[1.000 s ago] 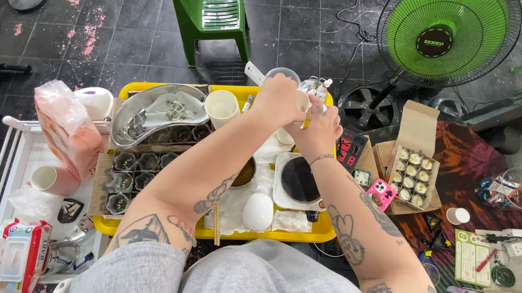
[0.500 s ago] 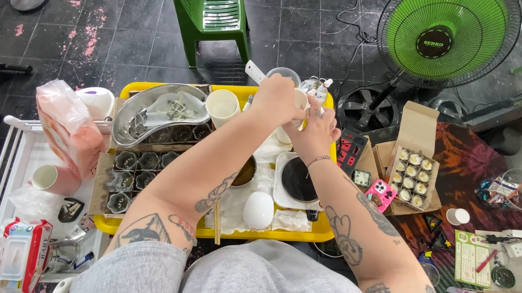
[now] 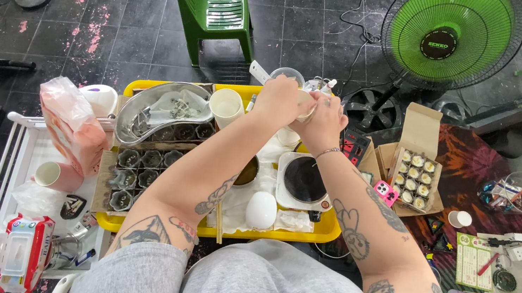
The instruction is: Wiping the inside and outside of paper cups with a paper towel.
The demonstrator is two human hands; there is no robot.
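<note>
Both hands working above the far edge of the yellow tray (image 3: 325, 231).
The left hand (image 3: 278, 99) and right hand (image 3: 324, 122) meet there, each grip closed on a small white cup (image 3: 305, 104).

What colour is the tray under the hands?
Yellow: the tray shows best in the head view, below both hands.

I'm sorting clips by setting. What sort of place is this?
Probably a makeshift home workshop: a yellow tray of small pots on the lap, a green standing fan, a plastic chair on dark tiles.
</note>
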